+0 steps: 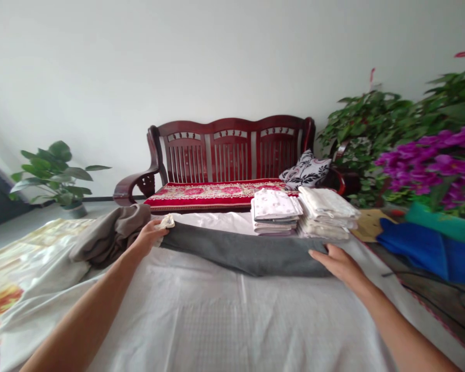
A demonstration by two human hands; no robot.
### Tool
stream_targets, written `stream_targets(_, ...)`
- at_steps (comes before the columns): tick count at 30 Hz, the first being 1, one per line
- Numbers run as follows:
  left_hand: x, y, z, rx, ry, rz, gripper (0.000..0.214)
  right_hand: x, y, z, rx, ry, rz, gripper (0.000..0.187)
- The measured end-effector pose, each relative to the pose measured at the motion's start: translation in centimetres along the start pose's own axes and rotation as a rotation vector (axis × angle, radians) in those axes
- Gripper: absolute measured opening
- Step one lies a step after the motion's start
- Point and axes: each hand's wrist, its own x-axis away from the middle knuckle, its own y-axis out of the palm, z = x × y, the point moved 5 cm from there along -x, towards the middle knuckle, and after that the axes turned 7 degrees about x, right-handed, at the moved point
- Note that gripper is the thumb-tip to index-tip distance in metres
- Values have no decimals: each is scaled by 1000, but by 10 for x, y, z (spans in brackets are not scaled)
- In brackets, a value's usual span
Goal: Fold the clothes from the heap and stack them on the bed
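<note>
A grey cloth lies folded in a long strip across a white sheet on the table. My left hand grips its left end, fingers closed, beside a small cream label. My right hand lies flat with fingers stretched out against the cloth's right end. A crumpled brownish-grey cloth sits just left of my left hand.
Two stacks of folded linen stand behind the grey cloth. Beyond them is a red wooden bench with a patterned cushion. Plants and purple flowers crowd the right; blue fabric lies there. A potted plant stands at left.
</note>
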Motion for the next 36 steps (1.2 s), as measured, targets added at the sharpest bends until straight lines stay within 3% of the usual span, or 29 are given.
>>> stream_targets(2, 9, -3, -5, -181, -11, 92, 58, 7, 4, -3, 79, 60, -121, 49)
stream_targets(4, 23, -3, -3, -294, 30, 208, 57, 16, 2, -8, 163, 96, -137, 54)
stream_targets(7, 58, 14, 13, -338, 213, 283, 41, 32, -14, -27, 310, -29, 130, 48)
stream_targets(8, 73, 26, 18, -304, 254, 233, 34, 38, -18, -37, 342, -125, 240, 43)
stream_targets(10, 107, 64, 18, -119, 178, -73, 32, 49, -18, -58, 338, -357, 363, 36)
stream_targets(12, 148, 108, 14, 70, -31, -407, 37, 54, -7, -74, 266, -555, 345, 33)
stream_targets(15, 201, 160, 12, 270, -323, -646, 58, 50, 12, -87, 199, -672, 253, 35)
stream_targets(18, 223, 192, 17, 405, -462, -636, 64, 38, 25, -89, 201, -650, 165, 38)
stream_targets(23, 221, 227, 26, 665, -577, -550, 32, 30, 29, -88, 197, -608, 56, 40)
stream_targets(29, 229, 244, 28, 673, -640, -597, 32, 31, 29, -88, 227, -577, 21, 41)
stream_targets(36, 245, 228, 19, 566, -686, -744, 34, 37, 37, -88, 326, -540, 23, 48)
